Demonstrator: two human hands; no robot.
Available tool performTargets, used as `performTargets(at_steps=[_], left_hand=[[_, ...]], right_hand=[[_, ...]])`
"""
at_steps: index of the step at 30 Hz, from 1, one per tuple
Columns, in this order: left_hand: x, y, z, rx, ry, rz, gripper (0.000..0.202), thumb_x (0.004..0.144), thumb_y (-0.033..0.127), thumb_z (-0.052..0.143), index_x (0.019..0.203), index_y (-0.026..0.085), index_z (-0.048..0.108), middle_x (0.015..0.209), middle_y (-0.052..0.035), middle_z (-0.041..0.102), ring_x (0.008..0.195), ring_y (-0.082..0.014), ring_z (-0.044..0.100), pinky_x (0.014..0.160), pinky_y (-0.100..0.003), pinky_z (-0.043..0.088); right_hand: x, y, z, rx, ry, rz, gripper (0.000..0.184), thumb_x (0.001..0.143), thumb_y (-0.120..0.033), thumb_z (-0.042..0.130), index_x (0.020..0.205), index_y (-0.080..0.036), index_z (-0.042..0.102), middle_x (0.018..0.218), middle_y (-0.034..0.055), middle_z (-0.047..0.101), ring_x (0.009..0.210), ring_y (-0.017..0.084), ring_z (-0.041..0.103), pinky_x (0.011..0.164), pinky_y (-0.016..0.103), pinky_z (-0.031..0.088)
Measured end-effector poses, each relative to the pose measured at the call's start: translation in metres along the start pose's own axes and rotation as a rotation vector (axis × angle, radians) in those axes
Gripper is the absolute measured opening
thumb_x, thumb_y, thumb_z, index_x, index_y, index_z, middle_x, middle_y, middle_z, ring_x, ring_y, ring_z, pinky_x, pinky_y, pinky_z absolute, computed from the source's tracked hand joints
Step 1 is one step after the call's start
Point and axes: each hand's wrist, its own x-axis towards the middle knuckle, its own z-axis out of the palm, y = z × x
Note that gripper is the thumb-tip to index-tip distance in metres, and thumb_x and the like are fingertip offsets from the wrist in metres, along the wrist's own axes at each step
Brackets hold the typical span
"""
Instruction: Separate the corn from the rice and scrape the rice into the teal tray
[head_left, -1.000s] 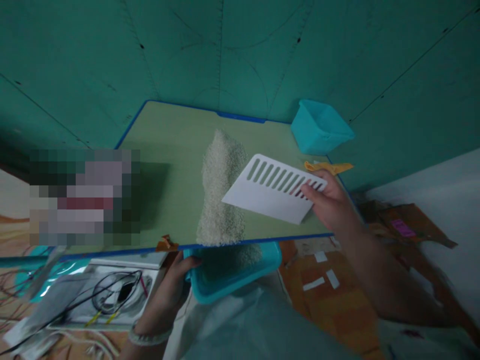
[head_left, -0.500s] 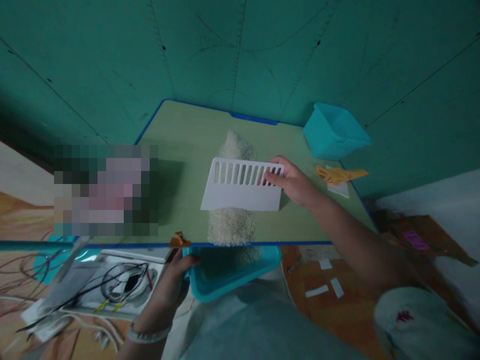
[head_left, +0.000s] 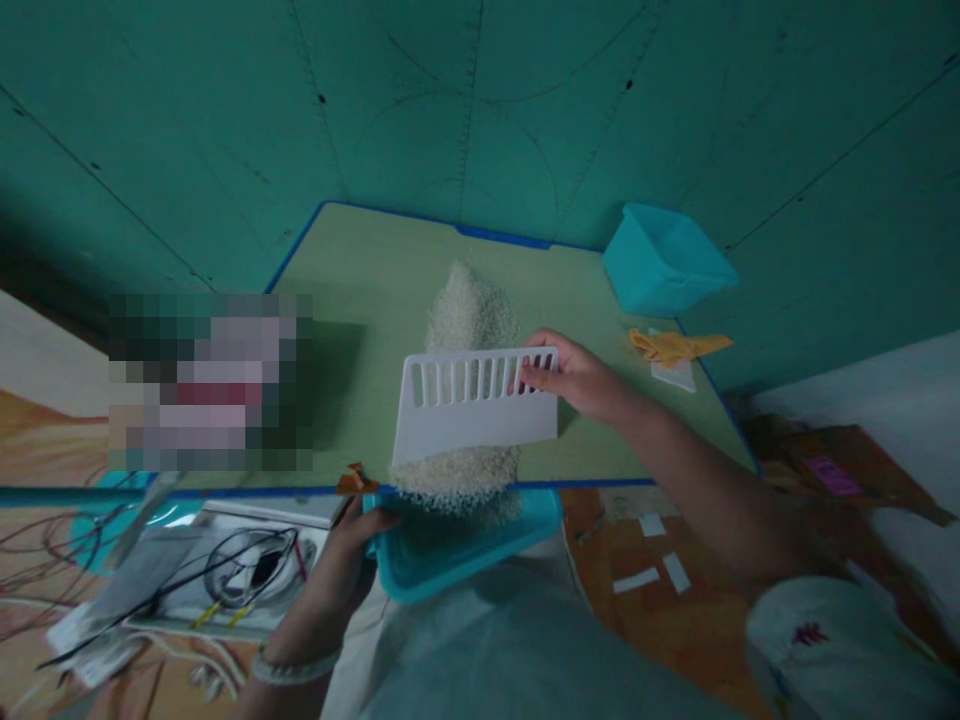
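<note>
My right hand (head_left: pixel 570 375) grips the right end of a white slotted plastic divider (head_left: pixel 472 425), fingers through its slots. The divider stands tilted on the green tabletop (head_left: pixel 337 300), its lower edge against white rice grains (head_left: pixel 457 475). Those grains reach over the table's front edge and some fall. Below that edge, my left hand (head_left: pixel 352 555) grips the left end of a turquoise plastic basin (head_left: pixel 465 575), thumb over the rim. Some grains show at the basin's back side. Behind the divider lies another rice pile (head_left: pixel 469 300).
A second turquoise bin (head_left: pixel 664 265) stands at the table's back right, with an orange cloth (head_left: pixel 675 348) in front of it. A blurred-out object (head_left: pixel 225 385) is on the left. Cables lie in a white box (head_left: pixel 255 570) at lower left; a cardboard box (head_left: pixel 847 470) sits at right.
My right hand has drawn the divider toward me, and the front rice has moved to the table edge and over it. More of the rear pile shows. My left hand and basin stay put.
</note>
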Motion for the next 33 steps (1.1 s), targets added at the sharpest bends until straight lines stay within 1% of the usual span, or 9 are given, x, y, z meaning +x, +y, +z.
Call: performTargets(at_steps=[4, 7, 10, 14, 17, 21, 24, 28, 33], left_hand=[[-0.003, 0.004, 0.003, -0.004, 0.023, 0.001, 0.036, 0.04, 0.022, 0.075, 0.076, 0.021, 0.076, 0.081, -0.004, 0.082, 0.095, -0.0383, 0.074, 0.085, -0.044, 0.059], [-0.003, 0.005, 0.003, -0.02, 0.01, -0.009, 0.038, 0.042, 0.023, 0.077, 0.08, 0.021, 0.077, 0.083, -0.0048, 0.082, 0.101, -0.0393, 0.072, 0.089, -0.045, 0.058], [-0.001, 0.004, 0.002, -0.02, -0.011, -0.018, 0.038, 0.041, 0.022, 0.076, 0.079, 0.02, 0.076, 0.082, -0.0051, 0.082, 0.102, -0.0406, 0.072, 0.089, -0.046, 0.058], [0.004, 0.0, -0.003, -0.024, -0.054, -0.011, 0.039, 0.046, 0.021, 0.077, 0.085, 0.021, 0.075, 0.085, -0.0037, 0.082, 0.101, -0.0378, 0.073, 0.086, -0.044, 0.059], [0.005, -0.002, -0.007, -0.017, -0.086, -0.002, 0.037, 0.048, 0.02, 0.079, 0.085, 0.021, 0.074, 0.089, -0.0048, 0.083, 0.101, -0.0373, 0.074, 0.083, -0.042, 0.061], [0.003, -0.003, -0.01, -0.009, -0.068, 0.013, 0.039, 0.049, 0.02, 0.078, 0.087, 0.021, 0.073, 0.091, -0.0049, 0.082, 0.1, -0.0368, 0.074, 0.079, -0.041, 0.061], [0.003, -0.004, -0.011, -0.002, -0.061, 0.032, 0.04, 0.048, 0.02, 0.077, 0.088, 0.021, 0.073, 0.087, -0.0036, 0.082, 0.095, -0.0356, 0.075, 0.077, -0.04, 0.062], [0.004, -0.006, -0.014, 0.014, -0.079, 0.032, 0.041, 0.05, 0.02, 0.078, 0.091, 0.021, 0.074, 0.083, -0.0027, 0.081, 0.091, -0.0345, 0.076, 0.074, -0.039, 0.062], [0.006, -0.008, -0.015, -0.002, -0.108, 0.016, 0.038, 0.054, 0.022, 0.079, 0.091, 0.023, 0.073, 0.088, -0.0039, 0.082, 0.093, -0.0355, 0.075, 0.075, -0.041, 0.062]], right_hand=[[-0.002, 0.001, 0.001, -0.001, -0.017, 0.021, 0.039, 0.073, -0.049, 0.079, 0.083, -0.024, 0.051, 0.074, -0.0027, 0.069, 0.062, 0.013, 0.061, 0.056, 0.024, 0.043], [-0.005, -0.001, 0.003, -0.007, -0.027, 0.02, 0.038, 0.074, -0.049, 0.079, 0.083, -0.024, 0.051, 0.074, -0.0025, 0.069, 0.062, 0.013, 0.06, 0.057, 0.024, 0.044], [-0.01, -0.002, 0.004, -0.014, -0.032, 0.033, 0.038, 0.074, -0.049, 0.079, 0.083, -0.024, 0.051, 0.075, -0.0022, 0.069, 0.062, 0.013, 0.06, 0.057, 0.025, 0.044], [-0.015, -0.004, 0.004, -0.003, -0.021, 0.036, 0.04, 0.074, -0.052, 0.079, 0.083, -0.024, 0.051, 0.074, -0.0022, 0.069, 0.06, 0.013, 0.059, 0.056, 0.024, 0.043], [-0.013, -0.005, 0.0, -0.011, 0.043, -0.001, 0.043, 0.073, -0.055, 0.079, 0.083, -0.025, 0.051, 0.074, -0.002, 0.069, 0.062, 0.014, 0.06, 0.056, 0.025, 0.044], [0.0, -0.005, -0.008, -0.025, 0.219, -0.122, 0.049, 0.069, -0.059, 0.081, 0.083, -0.027, 0.047, 0.073, -0.0035, 0.066, 0.065, 0.015, 0.061, 0.06, 0.027, 0.047], [0.013, -0.005, -0.012, -0.007, 0.307, -0.178, 0.053, 0.066, -0.061, 0.081, 0.084, -0.028, 0.044, 0.073, -0.0042, 0.065, 0.065, 0.015, 0.06, 0.062, 0.028, 0.048], [0.027, -0.006, -0.018, -0.023, 0.361, -0.196, 0.054, 0.065, -0.062, 0.081, 0.087, -0.029, 0.044, 0.077, -0.0035, 0.064, 0.067, 0.016, 0.06, 0.063, 0.03, 0.048], [0.039, -0.005, -0.025, -0.108, 0.38, -0.232, 0.048, 0.072, -0.059, 0.077, 0.088, -0.028, 0.044, 0.078, -0.0027, 0.061, 0.07, 0.017, 0.06, 0.064, 0.031, 0.048]])
